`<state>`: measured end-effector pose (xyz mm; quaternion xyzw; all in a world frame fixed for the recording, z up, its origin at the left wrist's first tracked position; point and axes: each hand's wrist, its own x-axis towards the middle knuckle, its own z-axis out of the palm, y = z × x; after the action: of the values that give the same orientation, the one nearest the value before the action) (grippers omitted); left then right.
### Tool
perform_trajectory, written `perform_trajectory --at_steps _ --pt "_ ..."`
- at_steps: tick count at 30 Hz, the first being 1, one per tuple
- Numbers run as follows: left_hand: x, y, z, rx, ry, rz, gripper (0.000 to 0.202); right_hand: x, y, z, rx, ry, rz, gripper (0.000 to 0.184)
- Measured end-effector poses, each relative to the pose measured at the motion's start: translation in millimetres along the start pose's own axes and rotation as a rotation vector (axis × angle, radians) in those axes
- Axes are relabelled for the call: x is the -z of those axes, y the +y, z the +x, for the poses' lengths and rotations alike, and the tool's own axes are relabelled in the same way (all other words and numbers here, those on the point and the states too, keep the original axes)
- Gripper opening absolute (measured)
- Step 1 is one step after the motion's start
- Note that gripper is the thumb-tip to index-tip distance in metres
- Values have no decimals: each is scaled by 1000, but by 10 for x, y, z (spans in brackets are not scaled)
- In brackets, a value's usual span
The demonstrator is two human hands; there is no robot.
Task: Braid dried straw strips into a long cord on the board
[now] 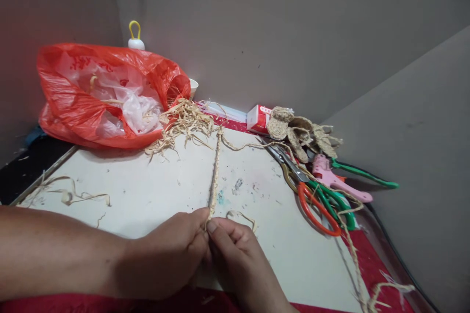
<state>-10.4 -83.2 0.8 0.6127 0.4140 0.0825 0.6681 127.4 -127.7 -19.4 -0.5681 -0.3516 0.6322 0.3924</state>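
Note:
A straw-coloured braided cord (216, 171) stretches away from me over the white board (154, 190). Its near end is pinched between my left hand (176, 244) and my right hand (238, 249), whose fingertips nearly meet. Both thumbs press on the braid, and the strands below it are hidden by the fingers. At its far end, near the board's back edge, the cord bends and a thinner length runs right towards the scissors. Just beyond my right fingertips, a loose curl of fibre (244, 217) lies on the board.
A red plastic bag (73, 127) and a pile of dry fibre (187, 122) sit back left. To the right lie orange-handled scissors (319, 215), a pink glue gun (330, 176), coiled braided pieces (281, 124) and a red-white box (257, 118). Grey walls (275, 49) stand behind and right.

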Motion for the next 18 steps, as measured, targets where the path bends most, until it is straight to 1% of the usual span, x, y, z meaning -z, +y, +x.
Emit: perform_trajectory --at_steps 3,6,7,9,11,12,13,14,15,16,17,18 --pt "-45 -12 21 -72 74 68 21 -3 33 2 -30 -2 56 36" --pt "-48 15 18 -97 95 107 18 -5 -1 -13 -28 -28 99 35" --pt "-23 47 9 -105 81 120 18 -3 -18 -19 -20 -31 107 34" --pt "78 154 -9 -128 -5 183 16 7 -49 -30 2 -31 111 33" --pt "231 292 -8 -167 -105 288 10 26 -61 -30 23 -30 119 32" --pt "309 355 4 -179 -120 347 12 38 -59 -26 26 -31 124 31" --pt "376 403 24 -206 -60 368 14 50 -53 -19 23 -32 131 31" --pt "425 428 51 -238 48 354 16 62 -43 -11 18 -38 142 31" --pt "453 427 83 -251 120 310 22 74 -31 -2 15 -50 154 30" --pt "459 401 117 -238 142 237 28 85 -19 6 15 -64 165 30" --pt "446 353 149 -200 101 155 31 96 -10 14 18 -82 173 30" --pt "421 291 179 -150 15 80 29 107 -3 20 23 -98 177 29"
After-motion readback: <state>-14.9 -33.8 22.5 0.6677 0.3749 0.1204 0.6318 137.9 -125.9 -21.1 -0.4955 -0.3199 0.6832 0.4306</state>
